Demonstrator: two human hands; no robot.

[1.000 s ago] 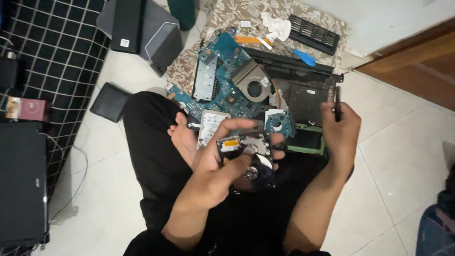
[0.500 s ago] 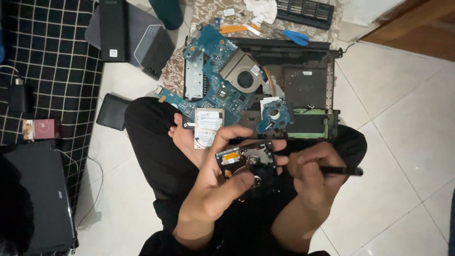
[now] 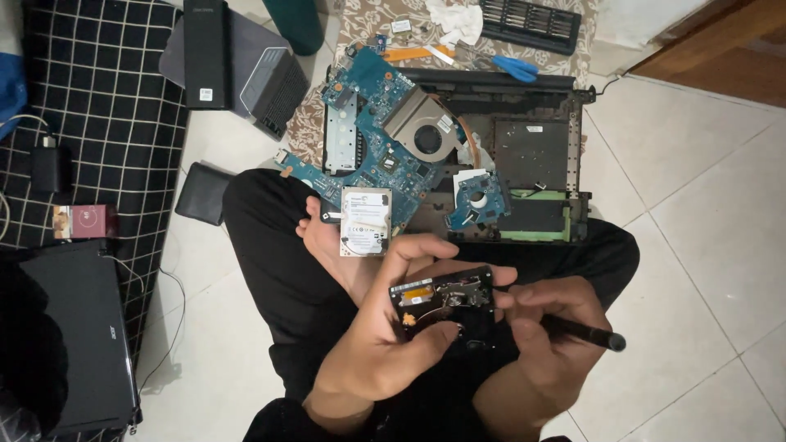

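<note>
Holding the small black open drive (image 3: 446, 304), the left hand (image 3: 385, 344) grips it tight. The right hand (image 3: 548, 336), closed around a thin black screwdriver (image 3: 581, 331), has come down from up high. Now its tip sits right beside the drive.

Small black opened drive (image 3: 446, 304), metal parts exposed, held tilted above the lap; slim black screwdriver (image 3: 583, 331) beside it.

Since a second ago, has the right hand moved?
Yes. The right hand, gripping the black tool, dropped from beside the laptop base down to the opened drive in the left hand.
</note>
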